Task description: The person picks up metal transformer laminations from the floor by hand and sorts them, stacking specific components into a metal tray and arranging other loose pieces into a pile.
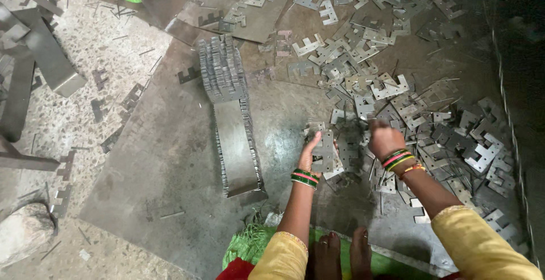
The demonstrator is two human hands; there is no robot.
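Note:
My left hand [311,154] grips a small stack of flat grey stamped metal pieces [323,150], held upright above the floor sheet. My right hand [384,138] reaches into the loose heap of metal pieces [392,87], fingers closed over one; the piece itself is mostly hidden under the fingers. Both wrists wear coloured bangles. To the left of my left hand lies a long neat row of stacked pieces [230,115] standing on edge.
A large dark metal sheet [164,166] covers the floor under the row. Scrap strips and bars [45,58] lie at the left on speckled floor. My bare feet [340,251] rest on a green cloth. A stone [25,232] sits bottom left.

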